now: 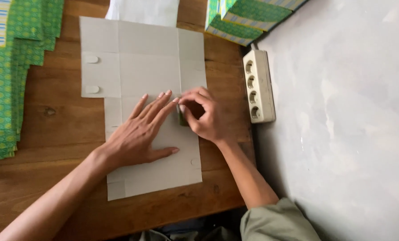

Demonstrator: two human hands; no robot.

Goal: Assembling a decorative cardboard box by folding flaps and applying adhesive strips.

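We see a flat, unfolded cardboard box blank [141,67] lying plain grey side up in the middle of the wooden counter [52,134]. It is a pale, matte sheet scored with straight fold lines into rectangular panels, with stepped edges and small rounded tabs along its left side. The left hand [139,134] lies flat on the lower half of the blank, its grip spread apart, fingers stretched out and pressing the sheet down. The right hand [204,116] sits just beside those fingertips at the sheet's right edge, its grip pinched together on a small dark object [182,118] that we cannot identify. To the left lies a fanned stack of green patterned blanks [12,80]; more green patterned boxes [244,18] sit at the top. A cream power strip [258,85] rests at the counter's right edge, beside a grey wall [342,111].
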